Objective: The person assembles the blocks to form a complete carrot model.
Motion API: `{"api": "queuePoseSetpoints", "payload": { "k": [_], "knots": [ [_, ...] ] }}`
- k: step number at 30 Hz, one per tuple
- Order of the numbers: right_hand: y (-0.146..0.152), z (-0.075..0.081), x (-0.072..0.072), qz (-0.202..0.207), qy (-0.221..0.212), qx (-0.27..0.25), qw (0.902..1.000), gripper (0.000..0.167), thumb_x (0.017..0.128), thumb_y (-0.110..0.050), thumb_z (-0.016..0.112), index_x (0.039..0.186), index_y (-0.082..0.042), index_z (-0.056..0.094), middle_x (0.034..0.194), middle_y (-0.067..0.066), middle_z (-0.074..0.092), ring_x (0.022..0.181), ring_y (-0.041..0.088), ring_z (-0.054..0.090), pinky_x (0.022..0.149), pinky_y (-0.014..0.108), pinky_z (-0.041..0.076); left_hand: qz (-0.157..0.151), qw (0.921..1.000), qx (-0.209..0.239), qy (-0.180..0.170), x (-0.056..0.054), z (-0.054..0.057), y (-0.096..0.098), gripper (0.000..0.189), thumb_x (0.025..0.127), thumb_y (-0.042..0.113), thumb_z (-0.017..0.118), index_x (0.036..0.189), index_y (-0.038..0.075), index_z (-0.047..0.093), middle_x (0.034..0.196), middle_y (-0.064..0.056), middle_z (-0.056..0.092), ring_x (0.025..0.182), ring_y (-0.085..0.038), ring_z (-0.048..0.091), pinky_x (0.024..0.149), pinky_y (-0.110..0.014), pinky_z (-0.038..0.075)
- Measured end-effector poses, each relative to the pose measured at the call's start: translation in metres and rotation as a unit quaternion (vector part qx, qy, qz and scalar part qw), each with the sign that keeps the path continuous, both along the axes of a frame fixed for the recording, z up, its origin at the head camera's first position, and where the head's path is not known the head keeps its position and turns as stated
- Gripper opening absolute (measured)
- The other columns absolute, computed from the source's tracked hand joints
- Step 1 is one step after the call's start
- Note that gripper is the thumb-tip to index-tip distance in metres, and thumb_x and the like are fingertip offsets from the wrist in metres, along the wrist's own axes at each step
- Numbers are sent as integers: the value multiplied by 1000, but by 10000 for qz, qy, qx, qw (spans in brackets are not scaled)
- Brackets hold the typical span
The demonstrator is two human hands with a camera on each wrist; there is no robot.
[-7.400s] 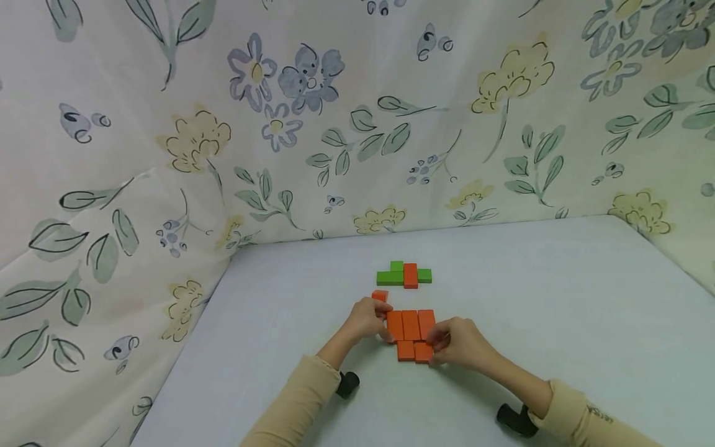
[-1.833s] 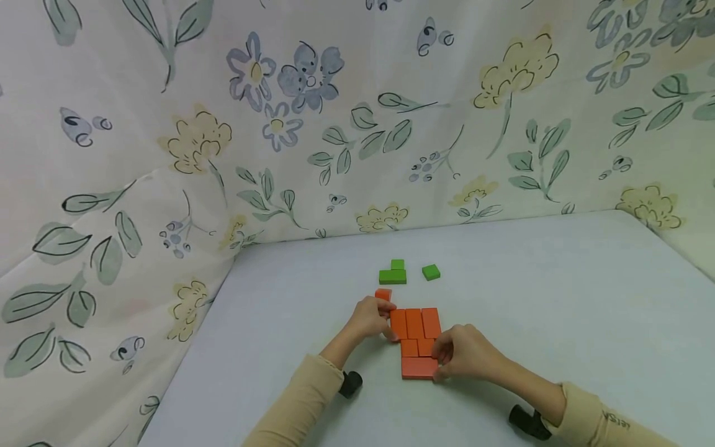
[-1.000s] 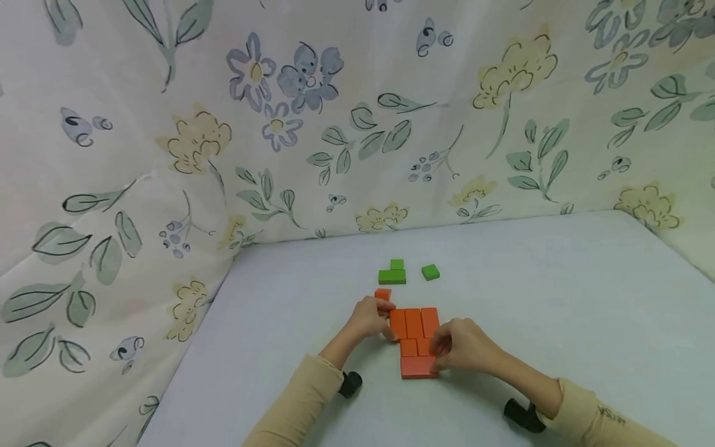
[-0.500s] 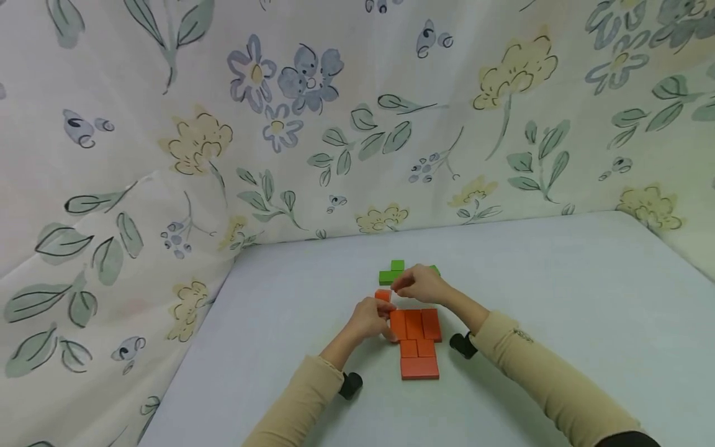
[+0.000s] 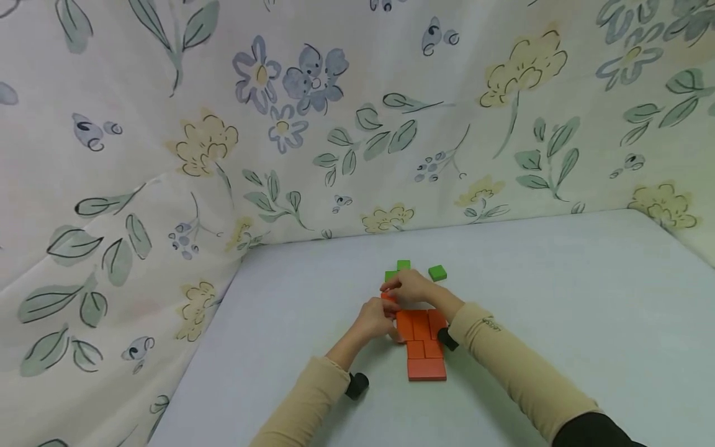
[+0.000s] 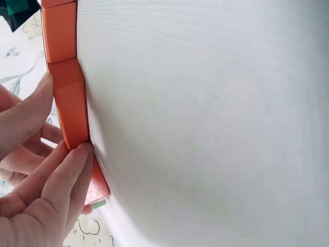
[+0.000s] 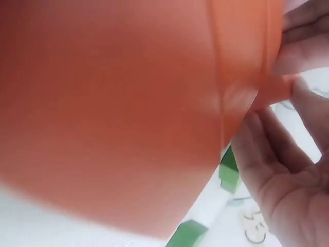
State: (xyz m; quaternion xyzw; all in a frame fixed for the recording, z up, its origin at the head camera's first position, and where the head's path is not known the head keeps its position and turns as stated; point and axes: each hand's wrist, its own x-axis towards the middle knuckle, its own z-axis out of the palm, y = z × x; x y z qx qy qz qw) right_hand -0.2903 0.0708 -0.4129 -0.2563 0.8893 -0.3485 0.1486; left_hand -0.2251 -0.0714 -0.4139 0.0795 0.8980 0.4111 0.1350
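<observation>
A flat group of orange blocks (image 5: 420,326) lies on the white table, with a wide red-orange block (image 5: 427,370) along its near side. My left hand (image 5: 374,320) holds the group's leftmost block (image 6: 70,103), thumb at one end and fingertips at the other. Just beyond the group, my right hand (image 5: 413,287) reaches across to a small orange block (image 5: 388,297). In the right wrist view its thumb and fingers pinch that small block (image 7: 275,92). Both hands' fingers are close together there, and the right hand partly hides the block in the head view.
Behind the right hand lie green blocks (image 5: 403,265), partly covered by it. A separate green block (image 5: 437,272) sits turned at an angle to their right. Black wrist cameras (image 5: 357,385) hang beneath both sleeves. A flowered cloth (image 5: 335,124) borders the table's back and left.
The red-orange block was moved from among the green blocks to the group's near side. My right hand then left it and went to the small orange block. The left hand kept its place.
</observation>
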Motion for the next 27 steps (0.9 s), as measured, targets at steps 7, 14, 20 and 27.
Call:
{"api": "queuePoseSetpoints", "payload": {
  "k": [7, 14, 20, 27],
  "knots": [
    [5, 4, 3, 194, 160, 355, 9991, 24, 96, -3, 56, 119, 2, 61, 115, 16, 64, 109, 30, 58, 95, 43, 46, -37, 10000, -41, 65, -1, 1, 1, 52, 57, -11, 86, 107, -6, 71, 86, -6, 65, 77, -14, 52, 65, -24, 45],
    [9, 8, 6, 196, 190, 312, 9991, 18, 90, 1, 61, 107, -2, 58, 110, 18, 64, 105, 32, 59, 91, 45, 48, -8, 10000, 21, -25, 0, 2, 1, 52, 59, -11, 86, 108, -6, 71, 90, -8, 68, 81, -14, 57, 71, -26, 50],
    [21, 5, 2, -118, -119, -87, 9998, 36, 81, 1, 75, 113, 3, 57, 103, 17, 64, 95, 29, 59, 83, 42, 50, 78, 9997, 92, -190, 0, 1, 1, 51, 60, -12, 85, 108, -6, 70, 87, -6, 64, 79, -15, 52, 68, -25, 46],
    [36, -4, -2, -4, 156, -237, 9996, 16, 79, 4, 75, 94, 1, 71, 90, 6, 69, 85, 20, 63, 80, 36, 52, 114, 9997, 55, -203, 1, 1, 2, 51, 60, -12, 85, 108, -4, 71, 87, -5, 63, 80, -15, 51, 70, -27, 46]
  ]
}}
